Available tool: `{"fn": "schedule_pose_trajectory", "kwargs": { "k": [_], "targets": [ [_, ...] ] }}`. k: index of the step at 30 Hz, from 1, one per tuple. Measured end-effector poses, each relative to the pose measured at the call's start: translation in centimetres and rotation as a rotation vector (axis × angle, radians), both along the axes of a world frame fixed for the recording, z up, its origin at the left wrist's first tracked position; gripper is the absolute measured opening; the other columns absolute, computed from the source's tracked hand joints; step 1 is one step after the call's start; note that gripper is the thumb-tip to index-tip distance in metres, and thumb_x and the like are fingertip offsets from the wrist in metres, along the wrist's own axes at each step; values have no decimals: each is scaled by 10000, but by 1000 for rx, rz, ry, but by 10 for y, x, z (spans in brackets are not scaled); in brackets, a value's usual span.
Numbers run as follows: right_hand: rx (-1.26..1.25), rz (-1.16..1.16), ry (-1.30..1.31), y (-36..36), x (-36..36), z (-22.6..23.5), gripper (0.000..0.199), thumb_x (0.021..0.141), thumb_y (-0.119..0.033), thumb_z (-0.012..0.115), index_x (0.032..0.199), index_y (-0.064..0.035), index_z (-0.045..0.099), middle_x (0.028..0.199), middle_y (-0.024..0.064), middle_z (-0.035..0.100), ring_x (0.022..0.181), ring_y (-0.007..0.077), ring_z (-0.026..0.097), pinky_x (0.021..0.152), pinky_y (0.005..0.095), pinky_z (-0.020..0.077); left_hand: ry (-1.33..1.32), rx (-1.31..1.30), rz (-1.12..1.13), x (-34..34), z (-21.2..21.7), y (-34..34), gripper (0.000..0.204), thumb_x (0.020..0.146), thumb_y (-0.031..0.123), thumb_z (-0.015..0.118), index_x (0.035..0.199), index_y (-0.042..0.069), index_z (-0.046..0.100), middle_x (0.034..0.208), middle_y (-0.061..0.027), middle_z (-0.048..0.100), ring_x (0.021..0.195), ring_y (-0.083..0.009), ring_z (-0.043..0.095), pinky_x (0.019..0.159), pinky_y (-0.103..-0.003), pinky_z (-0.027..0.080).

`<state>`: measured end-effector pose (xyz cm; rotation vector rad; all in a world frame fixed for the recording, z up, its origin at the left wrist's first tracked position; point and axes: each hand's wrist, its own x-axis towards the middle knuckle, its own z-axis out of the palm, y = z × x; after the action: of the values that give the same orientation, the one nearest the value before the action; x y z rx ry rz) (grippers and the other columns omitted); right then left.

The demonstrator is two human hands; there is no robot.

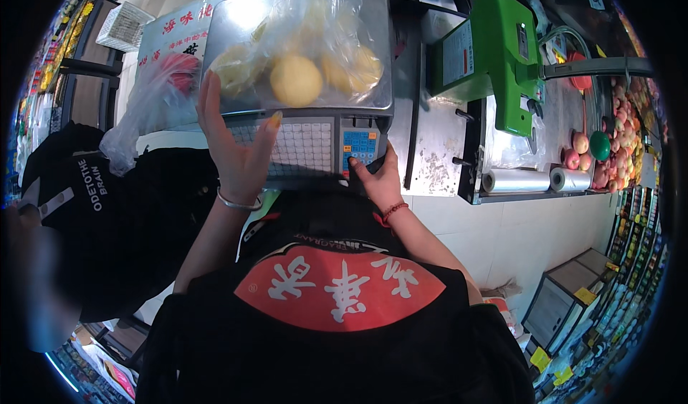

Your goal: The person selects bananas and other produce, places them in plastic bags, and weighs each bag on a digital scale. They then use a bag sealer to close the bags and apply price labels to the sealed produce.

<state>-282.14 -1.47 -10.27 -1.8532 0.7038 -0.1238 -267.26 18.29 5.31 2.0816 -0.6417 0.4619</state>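
A clear plastic bag (315, 24) of round yellow fruits (296, 81) rests on the steel pan (373, 31) of a weighing scale. My left hand (240, 139) is raised over the left part of the scale's button panel (304, 146), its fingers apart and holding nothing. At the scale's right front corner, my right hand (381, 180) has its thumb on the blue keypad (358, 142). Its other fingers lie along the scale's side, partly hidden. Left of the scale sits another clear bag (136, 113) with something pinkish red in it.
A person in black (143, 210) stands close on my left. To the right is a green dispenser-like machine (494, 53) on the counter. Rolls of clear bags (516, 180) lie at the counter's front edge, with heaped apples (620, 139) beyond. A white basket (123, 26) stands at far left.
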Motion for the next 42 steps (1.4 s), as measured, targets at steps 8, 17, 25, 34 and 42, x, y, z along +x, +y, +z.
{"fn": "schedule_pose_trajectory", "kwargs": {
  "k": [8, 17, 25, 34, 42],
  "targets": [
    [-147, -70, -59, 2, 21, -11, 985, 672, -327, 830, 1355, 140, 297, 1251, 300, 486, 1192, 397, 477, 1028, 400, 384, 62, 69, -28, -11, -14, 14, 816, 787, 341, 654, 1410, -43, 292, 1433, -232, 316, 1344, -374, 299, 1120, -481, 209],
    [182, -332, -352, -12, 6, 42, 146, 897, -78, 631, 1023, -20, 584, 920, 38, 623, 807, 105, 579, 698, 233, 464, 123, 201, -77, 26, 39, -2, 994, 649, 202, 809, 1432, -37, 245, 1441, -243, 315, 1334, -388, 313, 1119, -473, 230],
    [809, -420, -214, -1, 26, 39, 122, 932, -164, 611, 978, -54, 631, 728, 17, 626, 593, 72, 519, 550, 195, 404, 342, 233, -212, 109, 39, -43, 874, 707, 275, 805, 1387, -42, 356, 1377, -253, 397, 1280, -340, 397, 1071, -434, 322],
    [1238, -486, -127, 5, 57, 49, 136, 939, -209, 587, 922, -75, 586, 710, 33, 585, 597, 141, 517, 531, 268, 415, 817, -223, -627, 120, 73, -111, 335, 860, 204, 690, 1107, -13, 628, 968, -55, 676, 907, -134, 630, 828, -280, 503],
    [1006, -507, -337, 10, 54, 106, 108, 940, -135, 571, 870, -54, 587, 710, 48, 603, 582, 129, 517, 571, 253, 433, 759, -939, -656, 93, 50, -55, 222, 990, 229, 486, 923, 31, 560, 631, -4, 454, 556, -109, 419, 668, -336, 491]
  ]
}}
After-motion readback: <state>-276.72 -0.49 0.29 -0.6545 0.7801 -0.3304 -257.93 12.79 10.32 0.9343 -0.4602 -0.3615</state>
